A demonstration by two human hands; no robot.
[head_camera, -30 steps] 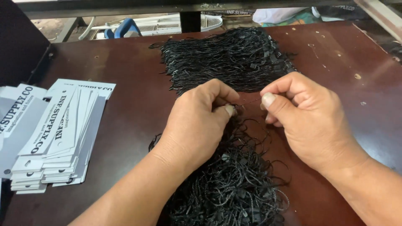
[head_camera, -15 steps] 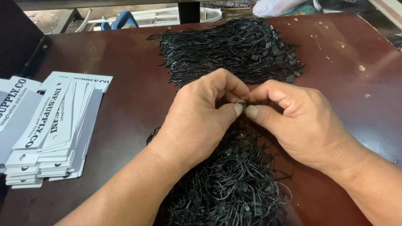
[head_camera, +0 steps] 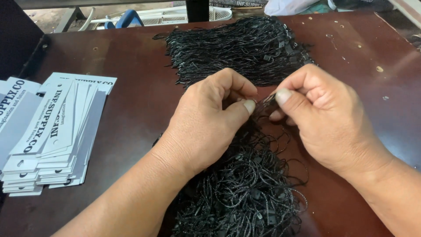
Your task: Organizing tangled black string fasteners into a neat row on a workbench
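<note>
I have one thin black string loop [head_camera: 265, 104] pinched between my two thumbs, just above the tangled heap of black loops [head_camera: 245, 188] lying on the dark brown table [head_camera: 131, 101]. My left hand [head_camera: 206, 123] and my right hand [head_camera: 324, 118] are both closed on that loop, fingertips nearly meeting. A neater bundle of black strings [head_camera: 237, 48] lies beyond my hands, and a fanned stack of white paper tags [head_camera: 48, 136] sits well off to my left.

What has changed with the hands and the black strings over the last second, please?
The hands came together, then parted slightly: the left hand and right hand now pinch one black string between their fingertips, above the near pile of strings. The far string bundle, the stack of paper tags and the brown table lie as before.
</note>
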